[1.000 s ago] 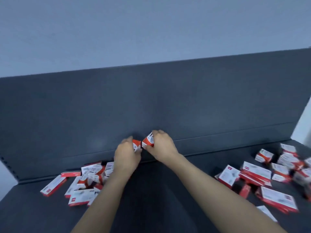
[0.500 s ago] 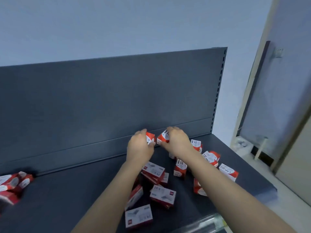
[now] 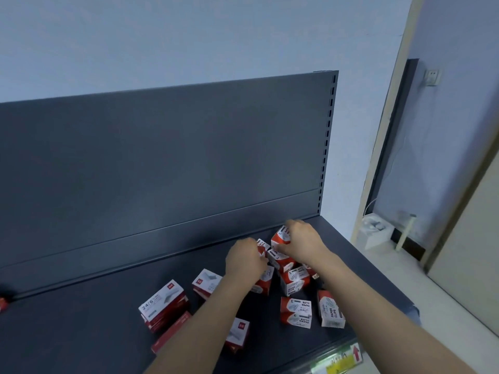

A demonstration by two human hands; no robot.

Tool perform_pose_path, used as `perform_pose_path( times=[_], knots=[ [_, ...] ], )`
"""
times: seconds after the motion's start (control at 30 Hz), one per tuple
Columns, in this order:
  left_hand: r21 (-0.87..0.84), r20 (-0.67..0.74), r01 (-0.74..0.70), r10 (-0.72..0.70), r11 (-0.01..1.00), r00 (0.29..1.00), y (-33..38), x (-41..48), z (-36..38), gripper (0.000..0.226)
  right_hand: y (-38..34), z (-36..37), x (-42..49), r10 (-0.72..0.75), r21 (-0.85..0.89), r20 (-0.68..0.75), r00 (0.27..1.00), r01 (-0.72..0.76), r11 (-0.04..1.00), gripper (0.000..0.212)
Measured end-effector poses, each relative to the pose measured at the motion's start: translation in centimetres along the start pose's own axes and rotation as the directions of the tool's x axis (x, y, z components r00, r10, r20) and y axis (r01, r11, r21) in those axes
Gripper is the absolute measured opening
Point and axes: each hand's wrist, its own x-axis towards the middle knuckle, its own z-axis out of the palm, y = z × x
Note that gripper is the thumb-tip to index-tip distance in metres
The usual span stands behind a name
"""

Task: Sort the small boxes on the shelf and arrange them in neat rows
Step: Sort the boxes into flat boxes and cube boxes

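Right hand [image 3: 302,244] grips a paper-clip box [image 3: 279,236]; left hand [image 3: 245,259] pinches a second box [image 3: 261,253]. Both near the shelf [image 3: 81,319] back right corner, pale wall [image 3: 189,36] behind

Background: pale blue wall [image 3: 189,36] up top. Beige corner trim [image 3: 384,130] runs down on the right, with a dark vertical strip [image 3: 402,103] just beside it. Wall socket plate [image 3: 432,76] sits near the strip's top. A white box [image 3: 374,233] is on the floor [image 3: 432,306], with a thin white cable [image 3: 368,205] above it and a white upright tube [image 3: 405,233] near it. Beige door [image 3: 472,238] at far right. Yellow label with a red arrow [image 3: 337,363] at the bottom edge, print blurred.
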Motion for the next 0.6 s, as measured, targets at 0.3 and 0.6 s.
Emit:
perform_pose_path(
  times=[0.3, 0.6],
  knots=[
    [0.031, -0.052, -0.144, 0.146, 0.989, 0.988, -0.9, 0.8, -0.3, 0.049, -0.6, 0.1, 0.2, -0.055, -0.009, -0.062, 0.997, 0.055, 0.998, 0.057],
    [0.174, -0.338, -0.025, 0.083, 0.984, 0.938, -5.7, -2.3, -6.4, 0.067, -7.8, 0.7, 0.3, -0.31, 0.021, -0.237, 0.921, 0.324, 0.946, 0.061]
  ],
)
